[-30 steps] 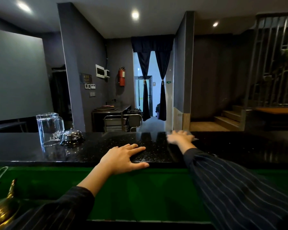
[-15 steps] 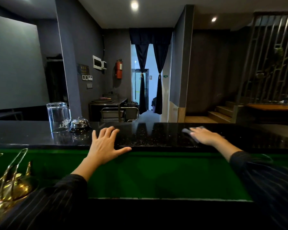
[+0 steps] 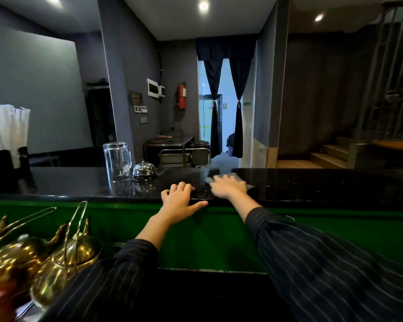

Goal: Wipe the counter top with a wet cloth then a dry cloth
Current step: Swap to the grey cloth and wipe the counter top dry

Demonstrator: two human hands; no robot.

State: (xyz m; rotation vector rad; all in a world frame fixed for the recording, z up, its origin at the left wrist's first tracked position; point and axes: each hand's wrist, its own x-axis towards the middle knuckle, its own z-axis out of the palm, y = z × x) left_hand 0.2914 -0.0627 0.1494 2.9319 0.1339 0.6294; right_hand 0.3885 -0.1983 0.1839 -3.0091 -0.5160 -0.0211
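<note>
Gold teapots (image 3: 63, 259) crowd my lower left, below the black desk (image 3: 312, 184). On the desk stand an upturned glass mug (image 3: 117, 161) and, just beside it, a chrome call bell (image 3: 143, 171). My left hand (image 3: 180, 203) rests flat on the desk's near edge, fingers (image 3: 184, 188) slightly spread, gripping nothing. Close beside it, my right hand (image 3: 229, 188) presses flat on a grey cloth (image 3: 233, 176) lying on the desk, blurred.
</note>
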